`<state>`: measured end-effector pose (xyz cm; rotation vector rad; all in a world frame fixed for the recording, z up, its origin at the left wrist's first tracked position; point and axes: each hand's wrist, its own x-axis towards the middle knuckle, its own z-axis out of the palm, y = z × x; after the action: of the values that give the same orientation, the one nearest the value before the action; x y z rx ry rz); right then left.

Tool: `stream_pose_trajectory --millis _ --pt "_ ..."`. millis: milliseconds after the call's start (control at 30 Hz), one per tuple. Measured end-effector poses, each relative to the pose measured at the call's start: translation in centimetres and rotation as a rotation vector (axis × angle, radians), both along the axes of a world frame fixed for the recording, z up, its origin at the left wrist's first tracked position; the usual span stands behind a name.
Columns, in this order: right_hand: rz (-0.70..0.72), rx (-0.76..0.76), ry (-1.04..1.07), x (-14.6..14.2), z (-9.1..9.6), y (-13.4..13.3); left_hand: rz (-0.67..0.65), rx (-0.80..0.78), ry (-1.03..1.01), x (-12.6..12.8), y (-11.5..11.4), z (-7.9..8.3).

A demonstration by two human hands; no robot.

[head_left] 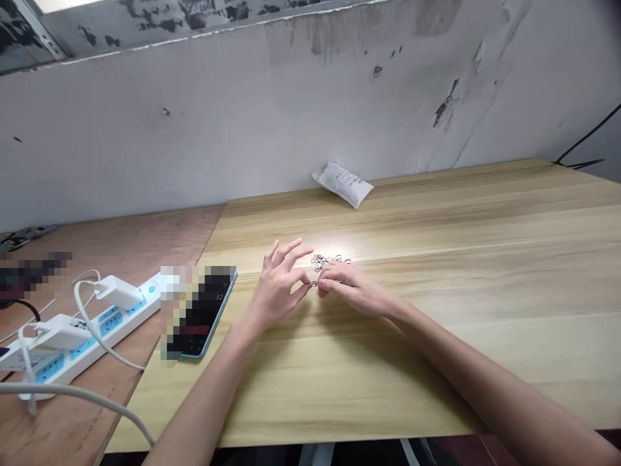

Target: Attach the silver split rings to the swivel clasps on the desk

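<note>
Both my hands meet over a light wooden table (pixel 436 259). My left hand (pixel 279 285) pinches a small metal ring (pixel 314 283) between thumb and forefinger, its other fingers spread upward. My right hand (pixel 347 288) is closed in a pinch on the same small ring from the other side. Just behind my fingers lies a little heap of several small silver rings (pixel 330 260), brightly lit.
A phone (pixel 204 310) in a blue case lies at the table's left edge. A white power strip (pixel 82 336) with plugged chargers and cables sits on the brown bench to the left. A small white packet (pixel 343 183) rests by the wall.
</note>
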<state>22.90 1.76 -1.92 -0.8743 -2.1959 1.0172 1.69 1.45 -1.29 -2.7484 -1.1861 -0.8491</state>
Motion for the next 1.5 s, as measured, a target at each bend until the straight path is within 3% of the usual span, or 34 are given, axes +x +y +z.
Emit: stream_pose_trajectory --millis 100,267,333,467,600,733,900,1033,1133,1267,1500 --pt "-0.02 0.023 -0.046 0.1 0.2 0.0 0.038 -0.019 0.022 -0.7 0.4 0.0" --pt "-0.164 0.17 -0.139 1.3 0.4 1.0 0.143 -0.297 0.054 -5.0 1.1 1.1" --pt "-0.212 0.211 -0.179 2.2 0.8 1.4 0.164 -0.427 0.05 -6.6 0.6 1.8" --pt "-0.178 0.165 -0.35 4.0 2.2 1.0 0.132 -0.583 0.166 -7.9 -1.4 2.5" --pt "-0.265 0.194 -0.634 4.7 2.7 -1.3 0.128 -0.528 0.202 -7.4 -2.4 1.9" --pt "-0.338 0.352 -0.848 4.2 1.3 -3.7 0.076 -0.413 0.211 -6.5 -2.1 1.2" --pt "-0.355 0.587 -0.904 3.4 -0.5 -4.2 -0.006 -0.258 0.262 -5.0 -1.3 0.3" --pt "-0.334 0.669 -0.87 2.8 -1.0 -3.2 -0.053 -0.268 0.175 -3.9 -0.9 -0.5" --pt "-0.365 0.593 -0.735 2.4 -1.2 -2.5 -0.034 -0.313 0.099 -3.2 -0.5 -0.6" --pt "-0.395 0.36 -0.474 2.2 -0.4 -2.0 -0.032 -0.385 0.025 -2.2 -0.2 -0.1" --pt "-0.145 -0.099 -0.046 2.2 2.8 -1.2 -0.05 -0.482 -0.118 -0.7 0.0 0.1"
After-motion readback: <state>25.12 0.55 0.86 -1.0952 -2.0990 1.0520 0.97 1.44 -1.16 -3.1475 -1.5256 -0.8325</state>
